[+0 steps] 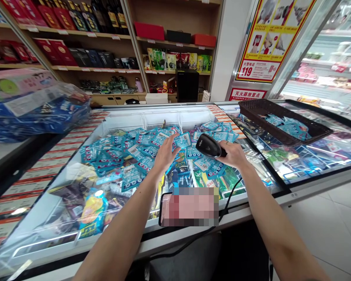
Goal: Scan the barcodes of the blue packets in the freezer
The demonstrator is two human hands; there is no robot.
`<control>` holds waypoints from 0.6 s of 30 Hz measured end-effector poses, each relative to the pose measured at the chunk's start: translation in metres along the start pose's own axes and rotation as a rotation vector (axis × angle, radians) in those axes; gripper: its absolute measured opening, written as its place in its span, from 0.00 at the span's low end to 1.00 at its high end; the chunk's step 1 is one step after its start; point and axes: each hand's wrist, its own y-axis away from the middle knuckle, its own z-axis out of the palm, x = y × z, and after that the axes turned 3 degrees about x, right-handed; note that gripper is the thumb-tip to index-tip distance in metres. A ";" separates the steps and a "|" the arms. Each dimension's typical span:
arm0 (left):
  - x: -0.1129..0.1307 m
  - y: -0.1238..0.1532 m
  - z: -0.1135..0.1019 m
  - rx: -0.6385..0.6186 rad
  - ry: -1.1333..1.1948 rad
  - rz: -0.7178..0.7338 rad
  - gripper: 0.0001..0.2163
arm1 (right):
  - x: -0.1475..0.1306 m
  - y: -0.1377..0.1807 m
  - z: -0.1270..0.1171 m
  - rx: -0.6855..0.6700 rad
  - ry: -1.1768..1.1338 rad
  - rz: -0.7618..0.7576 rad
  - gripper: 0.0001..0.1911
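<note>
My left hand (165, 153) reaches over a heap of small blue packets (140, 150) with its thumb and fingers apart. Its fingertips are beside a blue packet with a barcode (183, 140); whether they touch it I cannot tell. In my right hand (233, 154) is a black handheld barcode scanner (209, 146), its head turned left toward that packet. A black cable (231, 195) trails down from the right hand's side. The packets lie on the glass top of a freezer (62, 205). Below my hands lies a phone (166, 208), its screen mostly pixelated.
A dark woven basket (283, 134) with more blue packets stands at the right. Plastic-wrapped bulk packs (32, 113) sit at the left. Behind the freezer are stocked wooden shelves (99, 35) and a black box-shaped case (187, 86). Price-label strips (42, 177) run along the freezer.
</note>
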 end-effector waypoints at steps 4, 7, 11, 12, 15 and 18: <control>0.000 0.000 0.000 -0.007 -0.001 -0.003 0.26 | -0.003 -0.001 -0.003 -0.006 0.008 -0.011 0.15; 0.001 0.001 -0.001 -0.007 0.000 -0.006 0.26 | -0.004 -0.002 -0.003 -0.006 0.010 -0.022 0.15; 0.002 0.001 -0.001 -0.011 0.010 0.001 0.26 | -0.003 -0.002 -0.003 -0.005 -0.006 -0.041 0.15; 0.002 0.001 -0.001 -0.010 0.012 0.003 0.26 | -0.003 -0.002 -0.003 -0.006 -0.009 -0.043 0.15; 0.002 0.001 -0.002 -0.008 0.010 0.003 0.26 | -0.003 -0.002 -0.003 -0.007 -0.016 -0.048 0.15; 0.002 0.001 -0.002 -0.014 0.001 0.003 0.26 | -0.004 -0.003 -0.003 -0.006 -0.014 -0.055 0.14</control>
